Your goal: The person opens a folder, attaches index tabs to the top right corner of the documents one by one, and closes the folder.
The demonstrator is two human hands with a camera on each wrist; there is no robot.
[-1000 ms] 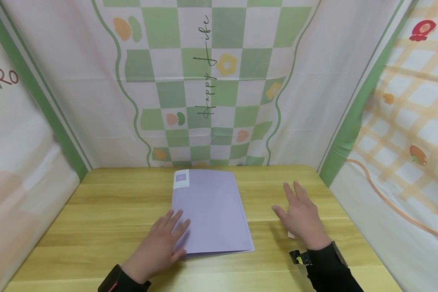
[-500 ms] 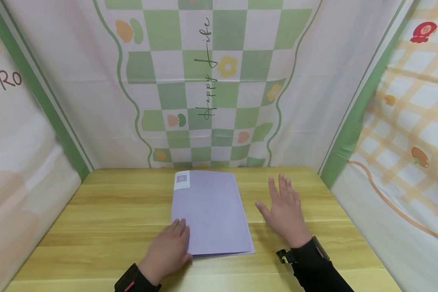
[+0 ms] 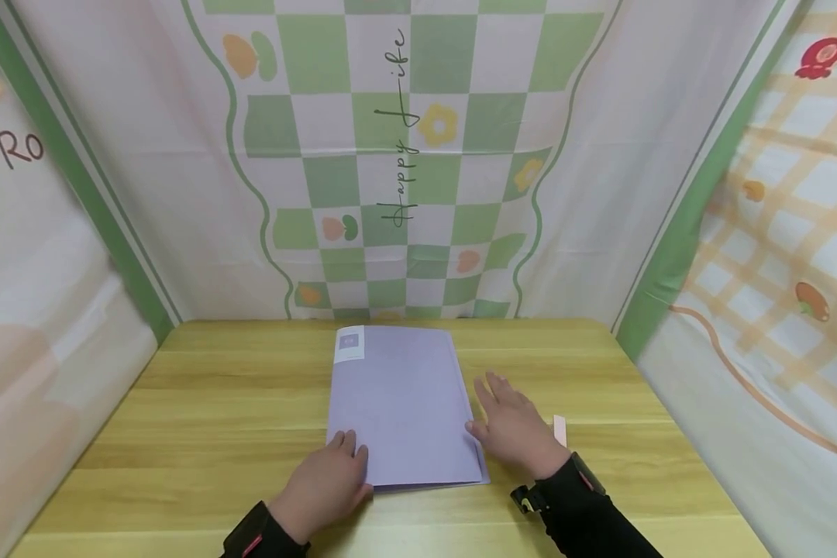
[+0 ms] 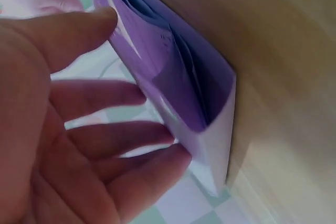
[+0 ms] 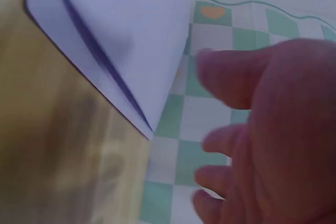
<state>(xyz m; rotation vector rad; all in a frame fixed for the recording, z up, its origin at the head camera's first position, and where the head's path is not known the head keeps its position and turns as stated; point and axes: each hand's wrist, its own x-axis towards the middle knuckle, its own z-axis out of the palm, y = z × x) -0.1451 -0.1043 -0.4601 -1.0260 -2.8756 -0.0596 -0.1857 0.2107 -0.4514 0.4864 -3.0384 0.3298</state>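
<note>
A light purple folder [image 3: 404,403] with a white label at its far left corner lies flat on the table in the head view. Its near edge gapes a little, and sheets inside the folder [image 4: 173,56] show in the left wrist view. My left hand [image 3: 324,484] lies at the folder's near left corner, its fingertips on the cover and its thumb by the near edge. Beside the right edge is my right hand [image 3: 516,430], fingers spread. Whether it touches the folder is hard to tell. In the right wrist view the cover [image 5: 126,35] stands slightly apart from the back.
A small pale pink strip [image 3: 559,430] lies on the wooden table [image 3: 202,403] just right of my right hand, partly hidden by it. Printed cloth [image 3: 435,186] hangs behind the table and along both sides.
My right hand has moved left to the folder's right edge, baring more of the pink strip. My left hand has shifted slightly right and nearer along the folder's near left corner.
</note>
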